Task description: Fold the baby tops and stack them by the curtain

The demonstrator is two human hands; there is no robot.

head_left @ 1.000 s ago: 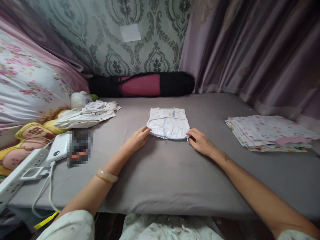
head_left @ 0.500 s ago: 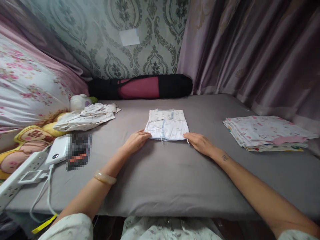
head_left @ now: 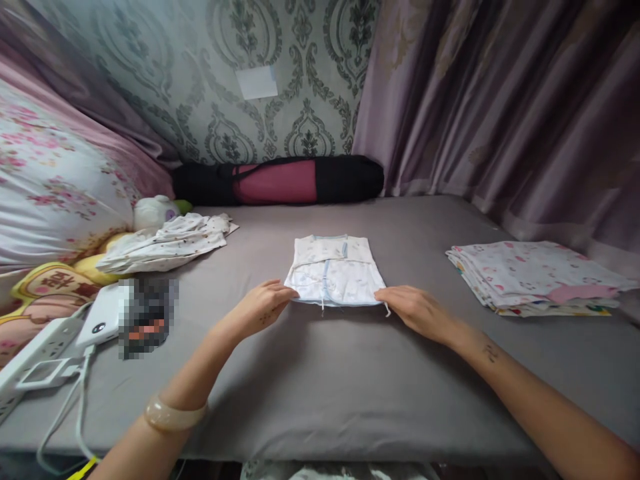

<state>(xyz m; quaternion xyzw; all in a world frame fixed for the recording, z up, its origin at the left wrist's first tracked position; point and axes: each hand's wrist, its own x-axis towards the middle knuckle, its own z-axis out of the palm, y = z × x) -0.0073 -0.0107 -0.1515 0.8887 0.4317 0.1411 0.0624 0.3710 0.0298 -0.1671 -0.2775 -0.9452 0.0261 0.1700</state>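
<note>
A folded white baby shirt (head_left: 335, 270) with blue trim and thin ties lies in front of me on the grey bed sheet. My left hand (head_left: 263, 308) pinches its near left corner between thumb and fingers. At the near right corner, my right hand (head_left: 417, 312) has a matching pinch, with a short white tie hanging beside the fingertips. The near edge, stretched between both hands, looks slightly raised off the sheet, while the far part stays flat.
A stack of folded printed cloths (head_left: 535, 277) sits at the right. On the left are crumpled white clothes (head_left: 170, 243), a white power bank (head_left: 106, 313) with a cable, and a power strip (head_left: 37, 357). A long black-and-red bag (head_left: 275, 183) lies along the wall.
Both hands have closed on the near corners of the baby shirt and drawn that edge slightly up and toward me. The view has shifted a little.
</note>
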